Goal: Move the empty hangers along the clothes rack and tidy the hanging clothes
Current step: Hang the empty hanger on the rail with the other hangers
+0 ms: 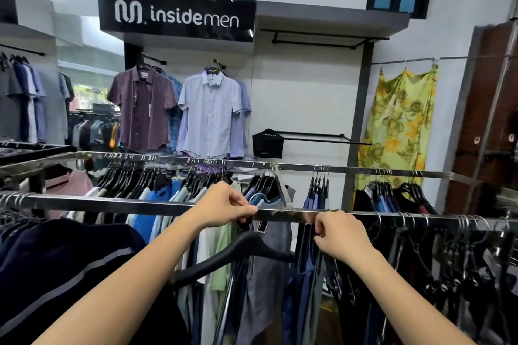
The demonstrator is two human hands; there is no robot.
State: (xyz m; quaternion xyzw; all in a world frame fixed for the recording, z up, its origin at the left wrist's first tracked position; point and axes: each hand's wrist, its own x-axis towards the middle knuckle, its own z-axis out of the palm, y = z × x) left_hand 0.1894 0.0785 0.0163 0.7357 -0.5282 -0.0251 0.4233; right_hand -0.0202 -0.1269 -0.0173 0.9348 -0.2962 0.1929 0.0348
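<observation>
1. The near chrome rail (112,202) of the clothes rack ran across the middle of the frame, a flat, shiny metal bar; it carried dark garments at lower left, pale green, blue and grey shirts (263,274) at centre, and a crowd of bare wire hooks and dark hangers (459,255) at right.
2. A second rail (364,170) ran behind it, joined to the near one by a short metal cross-piece at centre, and held black hangers with blue and dark tops.
3. An empty black hanger (232,258), smooth and broad-shouldered, hung tilted below the near rail at lower centre, its shoulder sloping down to the left.
4. The left hand (227,206) reached up from lower left, fingers curled together and pinching at the rail just above that hanger's neck; whether it pinched the hook itself I could not tell.
5. The right hand (340,235), just right of centre, was curled with its fingertips closed on hanger tops just under the rail.
6. On the back wall, a purple checked shirt (143,109) and a pale blue shirt (210,115) hung under a black sign (176,15); a yellow floral dress (398,126) hung at right.
</observation>
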